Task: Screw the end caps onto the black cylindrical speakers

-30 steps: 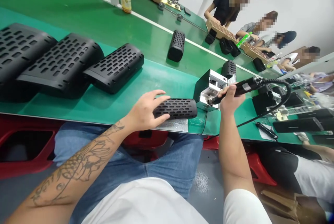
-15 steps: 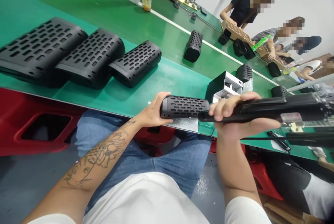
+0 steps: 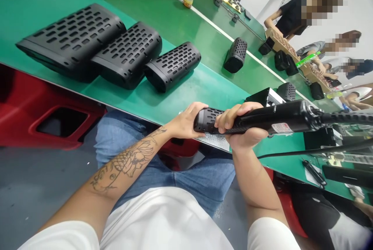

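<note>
My left hand is wrapped round the left end of a black slotted housing at the front edge of the bench. In my right hand lies a black electric screwdriver, held almost level with its cable end to the right. Its front end overlaps the housing, and my fingers hide much of the housing's right side. Whether the tip touches a screw I cannot tell. Under the housing shows a piece of bubble wrap.
Several larger slotted housings, such as this one, lie on the green bench at left. Another housing stands farther back. A black-and-white box sits behind my right hand. A cable crosses at right. Co-workers sit along the far side.
My right hand has brought the screwdriver leftward, over more of the housing. My left hand keeps its grip. The whole view has shifted, with the bench items appearing farther right.
</note>
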`<act>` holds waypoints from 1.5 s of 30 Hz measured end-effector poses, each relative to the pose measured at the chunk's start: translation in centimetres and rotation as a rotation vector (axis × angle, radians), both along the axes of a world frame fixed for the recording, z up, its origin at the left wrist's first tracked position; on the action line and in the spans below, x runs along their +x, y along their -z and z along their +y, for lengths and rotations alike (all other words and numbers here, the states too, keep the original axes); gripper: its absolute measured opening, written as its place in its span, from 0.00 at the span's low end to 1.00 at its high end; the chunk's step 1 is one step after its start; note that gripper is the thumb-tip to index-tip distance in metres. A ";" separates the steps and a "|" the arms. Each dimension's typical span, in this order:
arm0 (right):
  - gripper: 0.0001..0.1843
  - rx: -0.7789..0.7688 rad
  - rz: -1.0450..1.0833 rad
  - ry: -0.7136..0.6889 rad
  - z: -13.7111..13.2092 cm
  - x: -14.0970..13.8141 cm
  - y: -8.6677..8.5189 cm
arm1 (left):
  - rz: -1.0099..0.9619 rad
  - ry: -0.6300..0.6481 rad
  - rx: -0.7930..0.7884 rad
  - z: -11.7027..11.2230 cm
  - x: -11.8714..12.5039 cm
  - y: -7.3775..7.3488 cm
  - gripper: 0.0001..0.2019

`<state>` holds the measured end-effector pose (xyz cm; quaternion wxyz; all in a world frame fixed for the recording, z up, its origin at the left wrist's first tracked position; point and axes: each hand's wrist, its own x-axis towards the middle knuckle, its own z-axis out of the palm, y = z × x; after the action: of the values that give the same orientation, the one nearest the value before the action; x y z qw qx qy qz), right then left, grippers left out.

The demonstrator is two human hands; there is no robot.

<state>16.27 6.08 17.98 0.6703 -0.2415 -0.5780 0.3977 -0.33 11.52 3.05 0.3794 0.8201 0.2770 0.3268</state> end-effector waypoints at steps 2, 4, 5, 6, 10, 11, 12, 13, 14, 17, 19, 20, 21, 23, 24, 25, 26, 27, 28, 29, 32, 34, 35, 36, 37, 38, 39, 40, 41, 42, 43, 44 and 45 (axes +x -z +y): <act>0.21 -0.005 -0.006 -0.034 0.1 -0.2 0.0 | 0.005 -0.006 0.015 0.0 0.0 -0.1 0.54; 0.20 0.002 -0.013 -0.051 0.3 -0.3 0.1 | -0.012 -0.010 0.041 -0.1 0.1 0.1 0.53; 0.20 0.005 -0.020 -0.064 0.4 -0.4 0.2 | -0.027 -0.012 0.054 -0.1 0.2 0.3 0.53; 0.20 0.002 -0.031 -0.079 0.5 -0.5 0.2 | -0.042 -0.015 0.064 0.0 0.2 0.6 0.53; 0.23 -0.026 -0.072 -0.124 0.8 -0.7 0.3 | -0.083 -0.021 0.082 0.1 0.6 1.6 0.56; 0.23 -0.027 -0.072 -0.131 0.8 -0.7 0.3 | -0.082 -0.021 0.079 0.2 0.6 1.7 0.56; 0.23 -0.024 -0.071 -0.139 0.8 -0.7 0.3 | -0.078 -0.022 0.073 0.2 0.7 1.8 0.56; 0.23 -0.021 -0.072 -0.148 0.8 -0.8 0.3 | -0.073 -0.022 0.067 0.2 0.7 1.8 0.56; 0.23 -0.021 -0.080 -0.158 0.8 -0.8 0.3 | -0.067 -0.024 0.060 0.2 0.7 1.8 0.56; 0.22 -0.023 -0.104 -0.185 0.8 -0.6 0.4 | -0.057 -0.026 0.049 0.2 0.6 1.5 0.55; 0.21 -0.023 -0.107 -0.192 0.7 -0.3 0.5 | -0.056 -0.026 0.040 0.1 0.6 1.3 0.55; 0.20 -0.022 -0.108 -0.190 0.6 -0.2 0.6 | -0.056 -0.024 0.035 0.1 0.5 1.2 0.55; 0.20 -0.023 -0.111 -0.186 0.6 -0.1 0.8 | -0.057 -0.023 0.031 0.1 0.5 1.1 0.55; 0.22 -0.047 -0.129 -0.171 0.5 -0.1 1.3 | -0.061 -0.024 0.033 0.1 0.5 1.1 0.55; 0.24 -0.076 -0.139 -0.155 0.5 -0.2 1.6 | -0.064 -0.024 0.042 0.1 0.4 1.2 0.55; 0.26 -0.116 -0.146 -0.134 0.4 -0.4 1.9 | -0.069 -0.023 0.058 0.2 0.4 1.2 0.56; 0.28 -0.156 -0.149 -0.106 0.4 -0.7 2.1 | -0.074 -0.021 0.078 0.2 0.2 1.3 0.56; 0.31 -0.190 -0.151 -0.075 0.3 -0.9 2.2 | -0.075 -0.014 0.095 0.2 0.0 1.3 0.56; 0.32 -0.208 -0.146 -0.041 0.1 -0.9 2.1 | -0.073 -0.001 0.107 0.2 -0.3 1.4 0.56; 0.34 -0.208 -0.134 -0.005 0.0 -0.8 1.7 | -0.072 0.010 0.112 0.2 -0.7 1.4 0.55; 0.35 -0.110 -0.048 0.147 -1.1 1.8 -0.9 | -0.085 -0.012 0.120 -0.2 -2.2 1.5 0.51; 0.33 -0.009 0.024 0.318 -2.1 5.5 -3.2 | -0.101 -0.116 0.119 -0.3 -2.9 1.5 0.50; 0.31 0.037 0.048 0.432 -2.5 7.8 -4.1 | -0.116 -0.192 0.107 -0.2 -2.8 1.4 0.50; 0.28 0.063 0.052 0.546 -2.7 10.2 -4.7 | -0.140 -0.272 0.089 0.2 -2.3 1.3 0.51; 0.27 0.075 0.043 0.666 -2.7 12.6 -5.0 | -0.179 -0.354 0.071 0.9 -1.4 1.2 0.52; 0.26 0.071 0.028 0.779 -2.4 15.0 -4.9 | -0.231 -0.432 0.057 2.0 0.0 0.9 0.54; 0.26 0.039 -0.001 0.861 -1.9 17.0 -4.4 | -0.288 -0.502 0.048 3.5 1.8 0.6 0.56; 0.27 0.021 -0.023 0.917 -1.3 18.8 -3.7 | -0.340 -0.568 0.041 5.4 4.0 0.1 0.58; 0.28 0.006 -0.041 0.956 -0.7 20.3 -2.7 | -0.376 -0.632 0.027 7.7 6.4 -0.4 0.59; 0.29 -0.002 -0.053 0.976 -0.1 21.4 -1.7 | -0.392 -0.699 0.002 10.1 9.0 -1.0 0.60; 0.30 -0.004 -0.060 0.980 0.4 22.2 -0.7 | -0.397 -0.764 -0.033 12.7 11.5 -1.5 0.59; 0.31 -0.010 -0.064 0.974 0.8 22.8 0.3 | -0.391 -0.818 -0.075 15.3 14.0 -2.1 0.57; 0.32 -0.020 -0.063 0.960 0.9 23.2 1.0 | -0.380 -0.868 -0.115 17.8 16.2 -2.6 0.55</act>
<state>39.44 7.01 16.95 0.7580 -0.4995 -0.4174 0.0413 15.84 29.33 5.61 0.2965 0.5320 0.5372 0.5835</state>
